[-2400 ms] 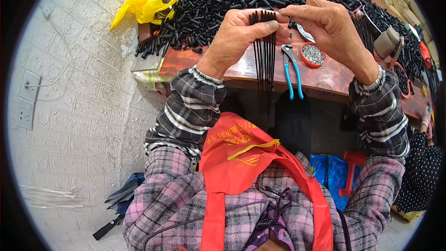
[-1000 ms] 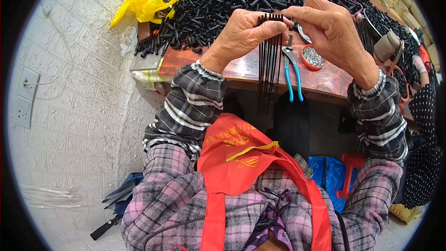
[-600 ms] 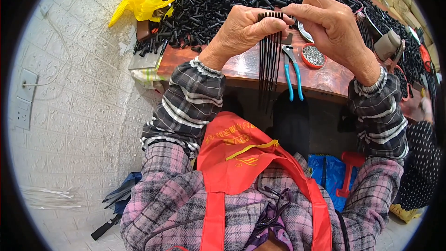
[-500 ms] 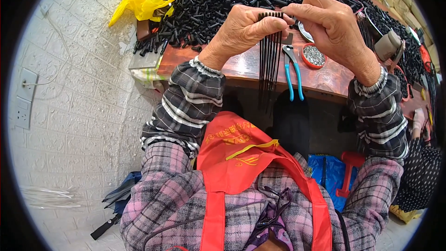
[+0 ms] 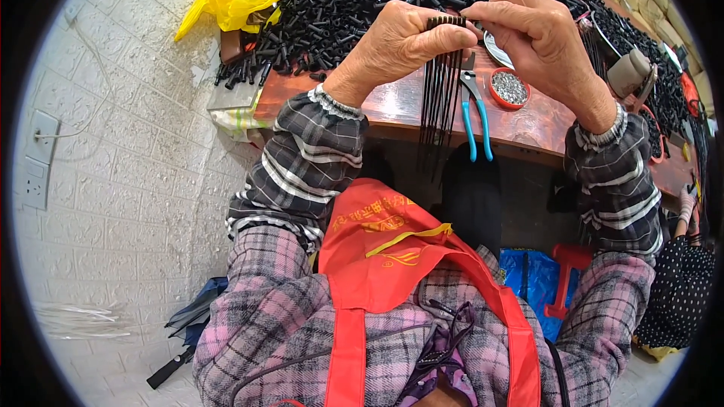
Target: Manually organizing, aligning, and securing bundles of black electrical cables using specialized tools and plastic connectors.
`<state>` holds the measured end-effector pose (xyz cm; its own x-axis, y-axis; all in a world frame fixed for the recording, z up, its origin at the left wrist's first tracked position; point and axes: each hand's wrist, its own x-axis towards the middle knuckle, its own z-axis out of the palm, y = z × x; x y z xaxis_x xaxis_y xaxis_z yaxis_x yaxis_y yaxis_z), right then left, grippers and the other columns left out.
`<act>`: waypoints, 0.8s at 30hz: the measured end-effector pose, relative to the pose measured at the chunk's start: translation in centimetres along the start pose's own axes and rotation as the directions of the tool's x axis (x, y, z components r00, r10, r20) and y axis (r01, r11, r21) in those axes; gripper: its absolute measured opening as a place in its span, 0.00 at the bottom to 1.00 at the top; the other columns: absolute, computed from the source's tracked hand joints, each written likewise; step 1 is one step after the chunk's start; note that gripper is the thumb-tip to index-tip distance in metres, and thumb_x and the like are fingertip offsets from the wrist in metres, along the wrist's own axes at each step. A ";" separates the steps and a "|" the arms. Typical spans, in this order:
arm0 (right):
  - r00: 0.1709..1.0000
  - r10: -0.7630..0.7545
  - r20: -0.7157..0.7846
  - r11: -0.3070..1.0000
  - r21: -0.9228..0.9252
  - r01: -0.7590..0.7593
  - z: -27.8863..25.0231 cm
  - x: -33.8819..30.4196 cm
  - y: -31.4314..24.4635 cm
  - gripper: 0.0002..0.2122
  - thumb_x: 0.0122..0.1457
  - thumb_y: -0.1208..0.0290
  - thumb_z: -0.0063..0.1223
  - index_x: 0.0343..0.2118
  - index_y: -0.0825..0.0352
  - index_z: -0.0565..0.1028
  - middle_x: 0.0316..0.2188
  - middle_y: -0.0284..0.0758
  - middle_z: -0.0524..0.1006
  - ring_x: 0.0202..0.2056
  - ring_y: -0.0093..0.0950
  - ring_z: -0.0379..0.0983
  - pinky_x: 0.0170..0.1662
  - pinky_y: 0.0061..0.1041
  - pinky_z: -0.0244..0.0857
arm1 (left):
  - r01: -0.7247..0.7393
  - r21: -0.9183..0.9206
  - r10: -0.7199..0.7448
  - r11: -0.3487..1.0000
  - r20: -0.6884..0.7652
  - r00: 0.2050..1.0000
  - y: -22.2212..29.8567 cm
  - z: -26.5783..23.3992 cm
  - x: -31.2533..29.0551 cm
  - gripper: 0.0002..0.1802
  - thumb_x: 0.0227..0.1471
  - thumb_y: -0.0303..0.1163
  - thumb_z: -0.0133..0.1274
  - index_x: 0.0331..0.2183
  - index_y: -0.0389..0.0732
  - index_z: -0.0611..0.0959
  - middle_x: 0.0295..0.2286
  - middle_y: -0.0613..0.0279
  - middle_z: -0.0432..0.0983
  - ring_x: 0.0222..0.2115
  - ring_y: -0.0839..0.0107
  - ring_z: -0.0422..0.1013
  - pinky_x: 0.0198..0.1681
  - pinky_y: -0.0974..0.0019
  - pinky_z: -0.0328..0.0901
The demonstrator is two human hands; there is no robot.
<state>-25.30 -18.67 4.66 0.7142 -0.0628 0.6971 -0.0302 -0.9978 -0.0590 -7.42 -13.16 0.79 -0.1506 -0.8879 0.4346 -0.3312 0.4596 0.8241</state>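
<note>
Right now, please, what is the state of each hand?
Left hand: closed, holding the bundle of thin black strips by its top.
Right hand: fingertips pinched at the top of the same bundle.

1 head-worn fisheye view, looking steeply down, close over hands (image 5: 467, 38) and workbench (image 5: 528, 124).

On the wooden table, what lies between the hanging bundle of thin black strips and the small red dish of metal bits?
In the head view, blue-handled pliers lie on the table between the bundle and the dish.
</note>
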 end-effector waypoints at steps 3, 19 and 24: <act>1.000 -0.001 -0.015 1.000 0.008 0.001 0.0 0.0 0.2 0.11 0.46 0.83 0.47 0.34 0.67 0.72 0.20 0.31 0.66 0.20 0.21 0.63 0.23 0.18 0.57 | -0.002 -0.012 0.002 1.000 0.003 1.000 -0.1 0.2 0.0 0.16 0.46 0.41 0.50 0.24 0.37 0.80 0.18 0.68 0.74 0.19 0.86 0.66 0.22 0.81 0.61; 0.951 0.300 0.077 0.937 0.161 -0.309 -1.2 0.6 -0.7 0.13 0.44 0.77 0.53 0.36 0.69 0.71 0.20 0.27 0.70 0.16 0.10 0.59 0.17 0.12 0.52 | 0.077 -0.380 -0.085 0.922 -0.004 0.996 0.7 0.8 -1.1 0.08 0.46 0.27 0.49 0.28 0.32 0.77 0.21 0.58 0.74 0.23 0.71 0.72 0.30 0.71 0.68; 0.561 0.381 0.735 0.739 0.122 -0.662 -0.4 -1.1 2.1 0.16 0.42 0.65 0.58 0.30 0.73 0.72 0.19 0.30 0.70 0.18 0.17 0.63 0.20 0.17 0.57 | 0.066 -0.559 -0.086 0.827 -0.009 0.996 1.1 0.9 -1.0 0.07 0.45 0.24 0.49 0.28 0.31 0.77 0.21 0.55 0.74 0.23 0.72 0.72 0.30 0.75 0.67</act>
<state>-26.43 -20.68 4.02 0.9032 -0.3998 -0.1562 -0.4095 -0.6937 -0.5926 -8.46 -11.79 0.94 -0.1132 -0.9240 0.3652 0.2369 0.3319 0.9131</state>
